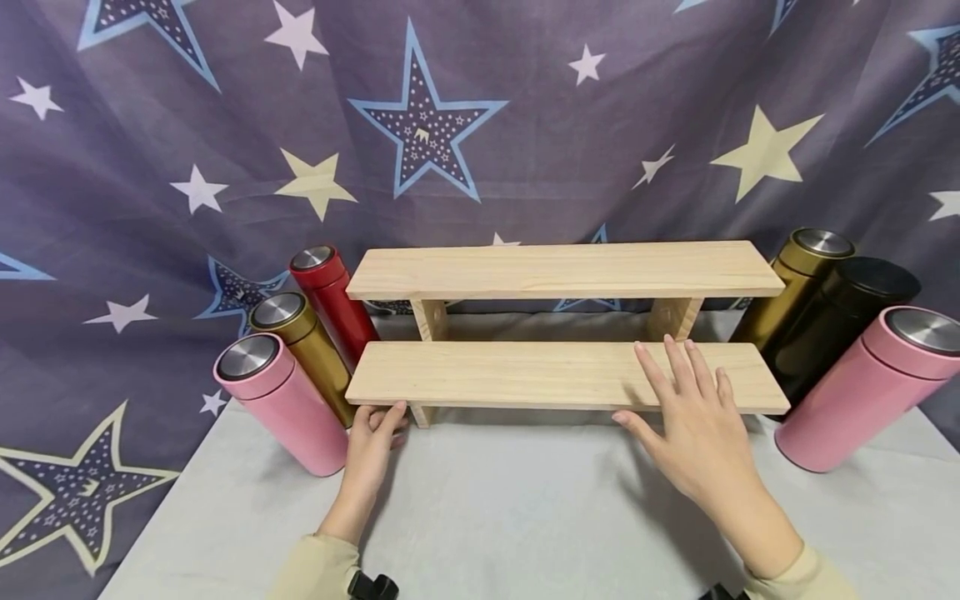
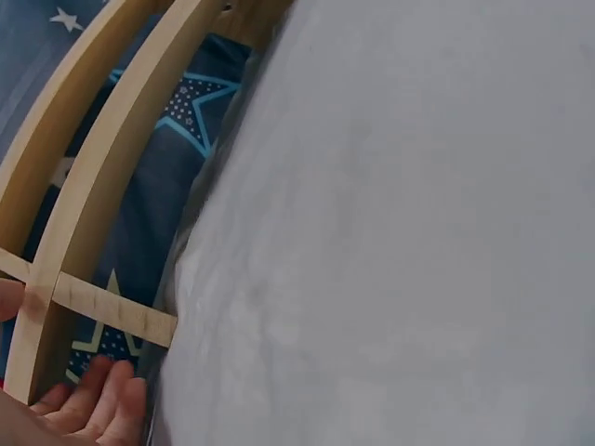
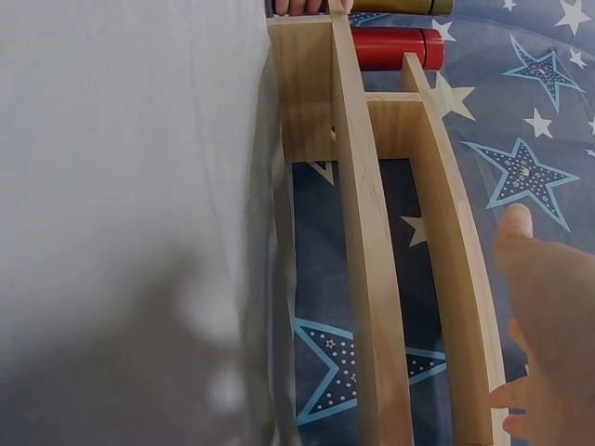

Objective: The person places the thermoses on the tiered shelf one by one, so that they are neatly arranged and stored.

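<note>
A two-tier wooden shelf (image 1: 495, 375) of pale boards stands on the table, its upper board (image 1: 562, 271) behind and above the lower one. At the lower board's front left corner, my left hand (image 1: 367, 446) grips the edge. In the left wrist view, the fingers (image 2: 93, 404) of that hand reach beneath the board, beside an upright support (image 2: 116, 309). My right hand (image 1: 697, 433) is over the right part of the lower board, with its fingers spread and straight. Whether its fingertips touch the wood is hard to tell.
Left of the shelf stand a red bottle (image 1: 333, 304), a gold bottle (image 1: 311, 350) and a pink bottle (image 1: 292, 408). To its right are another gold bottle (image 1: 787, 287), a black bottle (image 1: 825, 325) and another pink bottle (image 1: 862, 392). Behind hangs a star-patterned cloth (image 1: 540, 167).
</note>
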`<control>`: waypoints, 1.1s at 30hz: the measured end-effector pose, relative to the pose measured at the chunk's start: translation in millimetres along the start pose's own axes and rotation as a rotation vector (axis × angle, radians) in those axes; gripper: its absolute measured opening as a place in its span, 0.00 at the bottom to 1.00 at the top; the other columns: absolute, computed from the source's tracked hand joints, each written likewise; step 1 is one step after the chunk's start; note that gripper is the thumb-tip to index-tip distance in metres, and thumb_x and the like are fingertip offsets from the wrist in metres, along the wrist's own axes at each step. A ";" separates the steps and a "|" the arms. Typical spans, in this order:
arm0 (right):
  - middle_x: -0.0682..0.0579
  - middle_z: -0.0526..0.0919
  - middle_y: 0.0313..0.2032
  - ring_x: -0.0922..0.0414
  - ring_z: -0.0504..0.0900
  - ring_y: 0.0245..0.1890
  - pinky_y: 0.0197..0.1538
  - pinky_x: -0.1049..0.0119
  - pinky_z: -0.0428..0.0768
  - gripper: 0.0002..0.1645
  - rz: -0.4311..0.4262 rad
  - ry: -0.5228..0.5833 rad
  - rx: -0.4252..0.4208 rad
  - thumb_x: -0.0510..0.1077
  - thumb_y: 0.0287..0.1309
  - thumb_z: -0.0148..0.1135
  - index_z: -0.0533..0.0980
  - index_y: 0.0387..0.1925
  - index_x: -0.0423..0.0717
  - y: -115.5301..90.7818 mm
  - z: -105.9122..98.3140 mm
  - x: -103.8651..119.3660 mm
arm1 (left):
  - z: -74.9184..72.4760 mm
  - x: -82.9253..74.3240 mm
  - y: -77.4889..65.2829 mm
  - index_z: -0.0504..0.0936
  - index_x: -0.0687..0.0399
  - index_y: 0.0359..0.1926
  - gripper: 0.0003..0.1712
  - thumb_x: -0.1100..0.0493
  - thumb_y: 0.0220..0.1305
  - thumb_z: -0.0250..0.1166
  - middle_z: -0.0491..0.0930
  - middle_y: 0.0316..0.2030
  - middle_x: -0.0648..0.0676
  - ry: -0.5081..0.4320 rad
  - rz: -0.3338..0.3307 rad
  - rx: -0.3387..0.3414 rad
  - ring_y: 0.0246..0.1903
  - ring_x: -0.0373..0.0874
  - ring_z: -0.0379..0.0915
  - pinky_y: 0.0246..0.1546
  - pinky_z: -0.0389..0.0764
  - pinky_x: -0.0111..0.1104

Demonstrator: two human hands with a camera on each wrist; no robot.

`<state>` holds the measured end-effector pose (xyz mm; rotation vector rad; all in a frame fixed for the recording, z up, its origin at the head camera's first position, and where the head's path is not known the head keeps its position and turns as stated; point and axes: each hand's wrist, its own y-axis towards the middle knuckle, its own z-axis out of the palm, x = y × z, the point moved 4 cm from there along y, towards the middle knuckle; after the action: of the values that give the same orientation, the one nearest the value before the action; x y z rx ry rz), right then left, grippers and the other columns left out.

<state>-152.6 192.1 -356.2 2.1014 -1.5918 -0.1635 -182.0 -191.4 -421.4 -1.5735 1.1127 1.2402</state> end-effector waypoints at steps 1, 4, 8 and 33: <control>0.37 0.53 0.74 0.42 0.43 0.76 0.67 0.32 0.48 0.50 0.002 0.002 0.002 0.68 0.63 0.57 0.50 0.78 0.57 -0.4 0.1 -0.1 | 0.4 0.2 -0.1 0.60 0.69 0.65 0.31 0.51 0.74 0.57 0.76 0.54 0.70 -0.018 0.007 -0.004 0.47 0.48 0.76 0.43 0.77 0.33; 0.36 0.53 0.74 0.41 0.43 0.75 0.67 0.32 0.48 0.49 0.005 0.004 0.005 0.68 0.64 0.57 0.51 0.78 0.55 -1.9 0.5 -0.6 | 1.4 -0.3 -4.9 0.57 0.68 0.65 0.32 0.52 0.74 0.58 0.75 0.55 0.70 -0.058 0.013 -0.024 0.45 0.43 0.76 0.42 0.78 0.32; 0.36 0.54 0.73 0.40 0.45 0.75 0.67 0.32 0.48 0.49 0.009 0.000 0.010 0.68 0.65 0.56 0.52 0.77 0.54 -3.5 1.1 -1.0 | 3.5 -2.8 -15.5 0.50 0.66 0.67 0.35 0.55 0.72 0.59 0.70 0.58 0.69 -0.096 0.010 -0.058 0.43 0.39 0.76 0.41 0.78 0.30; 0.39 0.71 0.65 0.38 0.67 0.65 0.63 0.40 0.63 0.40 0.034 0.124 -0.122 0.56 0.62 0.66 0.66 0.71 0.47 -2.0 -15.3 3.3 | 0.2 -2.2 14.9 0.67 0.51 0.66 0.30 0.55 0.68 0.66 0.77 0.46 0.59 -0.094 0.104 -0.173 0.36 0.32 0.73 0.37 0.76 0.25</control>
<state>-144.0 194.2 -343.2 1.9519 -1.5058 -0.1136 -196.6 -194.9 -420.5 -1.5818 1.0619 1.4988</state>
